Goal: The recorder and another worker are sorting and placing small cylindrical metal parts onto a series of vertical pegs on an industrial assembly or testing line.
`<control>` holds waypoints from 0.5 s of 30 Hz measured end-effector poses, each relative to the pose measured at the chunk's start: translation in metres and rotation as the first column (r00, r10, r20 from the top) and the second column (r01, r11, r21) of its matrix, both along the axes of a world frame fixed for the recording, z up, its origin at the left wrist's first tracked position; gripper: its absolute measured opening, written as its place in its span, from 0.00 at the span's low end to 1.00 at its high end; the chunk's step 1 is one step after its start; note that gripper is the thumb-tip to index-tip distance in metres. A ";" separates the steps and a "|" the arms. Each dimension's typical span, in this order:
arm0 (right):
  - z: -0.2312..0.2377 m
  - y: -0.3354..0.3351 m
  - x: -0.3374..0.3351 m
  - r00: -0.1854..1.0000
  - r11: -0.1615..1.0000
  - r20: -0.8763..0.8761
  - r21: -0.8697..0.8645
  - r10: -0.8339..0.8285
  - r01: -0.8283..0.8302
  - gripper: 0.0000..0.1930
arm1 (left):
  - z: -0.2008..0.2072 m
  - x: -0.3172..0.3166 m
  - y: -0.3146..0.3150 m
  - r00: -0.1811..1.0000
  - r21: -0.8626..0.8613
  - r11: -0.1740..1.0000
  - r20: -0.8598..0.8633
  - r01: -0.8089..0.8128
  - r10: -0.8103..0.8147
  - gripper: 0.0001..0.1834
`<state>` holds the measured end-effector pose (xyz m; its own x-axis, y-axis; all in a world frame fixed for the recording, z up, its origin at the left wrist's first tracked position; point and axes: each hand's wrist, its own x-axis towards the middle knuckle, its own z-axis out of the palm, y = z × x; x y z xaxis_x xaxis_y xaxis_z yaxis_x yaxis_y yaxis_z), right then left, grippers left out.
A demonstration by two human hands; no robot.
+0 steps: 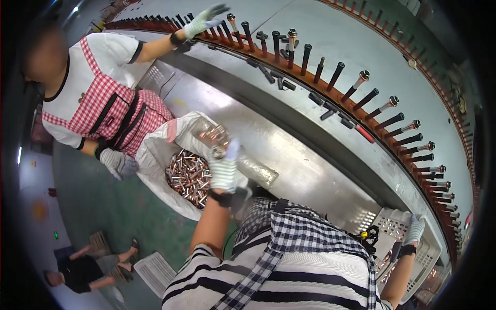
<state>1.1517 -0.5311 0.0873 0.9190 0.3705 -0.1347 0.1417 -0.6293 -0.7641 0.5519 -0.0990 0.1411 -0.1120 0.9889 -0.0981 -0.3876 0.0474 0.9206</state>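
My left hand [223,173], in a striped white glove, is raised over the right side of a white sack [150,155] filled with small copper and silver metal parts [188,174]. Motion smears its fingers. Shiny copper fittings [214,135] lie right at its fingertips, beside a clear plastic bag [258,172] on the steel surface. Far to the right, my gloved right hand [415,229] grips the upper rim of a white plastic basket [428,253]. The basket's contents are partly hidden by my arm and body.
A curved rail [330,90] carries several upright black-and-red rods, some topped with copper fittings. Dark cylinders [266,74] lie along it. At left a co-worker in a red checked apron [111,111] reaches a gloved hand [206,20] over the rail. Another person [82,271] sits lower left.
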 end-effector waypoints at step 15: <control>0.009 0.010 -0.020 0.987 0.983 0.123 -0.136 -0.105 0.122 0.08 | 0.036 0.020 0.008 0.938 -0.070 0.969 -0.240 0.239 -0.249 0.29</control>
